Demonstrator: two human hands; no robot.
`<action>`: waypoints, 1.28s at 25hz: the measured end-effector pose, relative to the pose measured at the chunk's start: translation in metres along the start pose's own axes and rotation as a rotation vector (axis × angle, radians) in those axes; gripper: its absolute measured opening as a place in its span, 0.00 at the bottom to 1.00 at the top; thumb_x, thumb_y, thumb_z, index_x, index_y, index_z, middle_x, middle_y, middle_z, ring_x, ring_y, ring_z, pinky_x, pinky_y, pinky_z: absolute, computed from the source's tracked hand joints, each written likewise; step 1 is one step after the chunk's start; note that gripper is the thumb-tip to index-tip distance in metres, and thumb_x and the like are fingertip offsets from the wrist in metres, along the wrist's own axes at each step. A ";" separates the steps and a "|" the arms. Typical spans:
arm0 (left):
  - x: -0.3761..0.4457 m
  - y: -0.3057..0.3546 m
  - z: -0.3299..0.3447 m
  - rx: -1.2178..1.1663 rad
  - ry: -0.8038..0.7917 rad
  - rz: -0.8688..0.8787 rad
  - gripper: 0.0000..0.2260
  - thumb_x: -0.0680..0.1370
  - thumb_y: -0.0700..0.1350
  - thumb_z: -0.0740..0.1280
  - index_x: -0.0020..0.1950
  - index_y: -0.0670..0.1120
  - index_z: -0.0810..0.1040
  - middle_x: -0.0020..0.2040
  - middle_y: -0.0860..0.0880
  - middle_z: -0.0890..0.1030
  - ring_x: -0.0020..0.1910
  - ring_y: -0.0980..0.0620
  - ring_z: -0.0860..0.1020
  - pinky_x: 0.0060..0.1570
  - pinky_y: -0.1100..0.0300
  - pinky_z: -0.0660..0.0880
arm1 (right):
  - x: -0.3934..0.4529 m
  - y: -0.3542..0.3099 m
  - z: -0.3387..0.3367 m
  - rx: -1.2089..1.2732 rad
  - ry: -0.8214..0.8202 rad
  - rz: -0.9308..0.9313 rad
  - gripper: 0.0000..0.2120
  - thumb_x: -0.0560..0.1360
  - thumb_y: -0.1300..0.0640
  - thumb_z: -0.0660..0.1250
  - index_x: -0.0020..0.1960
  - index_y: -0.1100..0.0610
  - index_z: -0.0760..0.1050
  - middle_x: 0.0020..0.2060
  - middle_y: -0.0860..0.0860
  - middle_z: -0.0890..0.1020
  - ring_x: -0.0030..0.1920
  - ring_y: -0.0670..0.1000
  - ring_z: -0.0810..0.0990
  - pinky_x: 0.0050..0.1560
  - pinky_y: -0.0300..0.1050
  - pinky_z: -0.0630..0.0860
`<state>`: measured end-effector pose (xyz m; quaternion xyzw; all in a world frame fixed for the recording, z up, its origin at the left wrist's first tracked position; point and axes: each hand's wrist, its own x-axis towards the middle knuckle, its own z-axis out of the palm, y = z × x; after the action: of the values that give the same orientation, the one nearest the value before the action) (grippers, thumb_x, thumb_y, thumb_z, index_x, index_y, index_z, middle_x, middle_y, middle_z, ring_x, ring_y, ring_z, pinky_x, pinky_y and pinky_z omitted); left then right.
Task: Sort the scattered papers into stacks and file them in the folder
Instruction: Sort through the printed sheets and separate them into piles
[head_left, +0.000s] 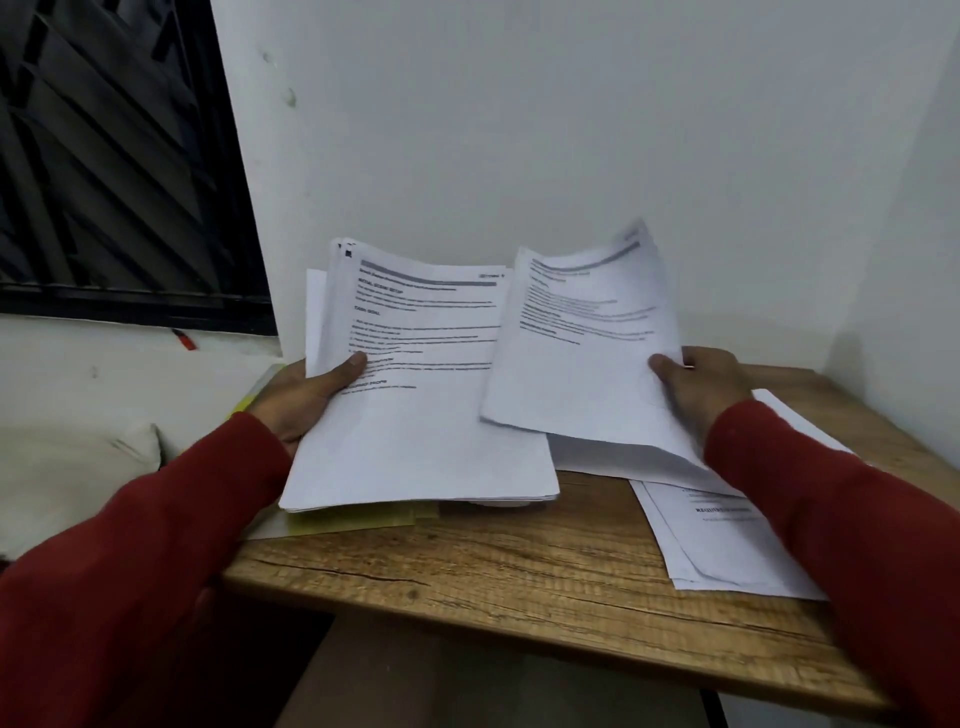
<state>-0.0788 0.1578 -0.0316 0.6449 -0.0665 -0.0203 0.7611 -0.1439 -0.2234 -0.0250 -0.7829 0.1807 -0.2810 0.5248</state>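
The stack (415, 415) of printed sheets sits at the centre of the view, lifted off the table (519, 571) at its far end and tilted toward the camera, its near edge low over the folder (353, 519). The left hand (306, 395), at 9 o'clock from the stack, grips its left edge, thumb on the top page and fingers hidden beneath. At 2 o'clock from the stack, a second sheaf (582, 343) of a few printed pages overlaps the stack's upper right corner and is raised at an angle, its top blurred. The right hand (696, 384) pinches the sheaf at its right edge, thumb on the face and fingers curled behind. Under the sheaf, at 4 o'clock from the stack, more blank-looking sheets (623, 457) lie on the table. Further out at 4 o'clock, loose pages (727, 545) lie flat near the table's right side, partly covered by the right sleeve (841, 519). The folder, yellow with a clear cover, shows at 7 o'clock below the stack, lying on the table's left part. Both sleeves are red; the left sleeve (130, 545) comes in from 8 o'clock. The wooden table stands in a white-walled corner, with a dark window (104, 156) at 10 o'clock.
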 end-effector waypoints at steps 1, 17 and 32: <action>-0.002 0.004 -0.009 -0.005 0.026 0.007 0.15 0.77 0.45 0.70 0.62 0.42 0.79 0.53 0.43 0.84 0.39 0.50 0.85 0.33 0.58 0.81 | 0.001 0.000 -0.003 -0.024 -0.009 0.003 0.11 0.77 0.55 0.69 0.47 0.64 0.81 0.41 0.58 0.83 0.42 0.58 0.82 0.49 0.49 0.78; -0.024 0.027 -0.063 0.011 0.097 0.090 0.16 0.77 0.45 0.70 0.63 0.41 0.79 0.49 0.46 0.86 0.38 0.50 0.85 0.32 0.60 0.80 | -0.014 -0.009 0.032 -0.439 -0.338 -0.085 0.12 0.77 0.49 0.69 0.46 0.59 0.82 0.44 0.55 0.84 0.48 0.58 0.83 0.49 0.46 0.75; -0.008 -0.005 0.034 -0.080 -0.097 0.025 0.17 0.78 0.47 0.69 0.65 0.42 0.77 0.58 0.42 0.84 0.56 0.41 0.83 0.50 0.48 0.82 | -0.031 -0.037 0.036 0.271 -0.406 0.068 0.06 0.76 0.57 0.71 0.44 0.61 0.81 0.37 0.55 0.85 0.34 0.53 0.82 0.35 0.44 0.80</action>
<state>-0.0909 0.1249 -0.0319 0.6113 -0.1103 -0.0448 0.7824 -0.1456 -0.1651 -0.0089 -0.7393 0.0585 -0.1218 0.6596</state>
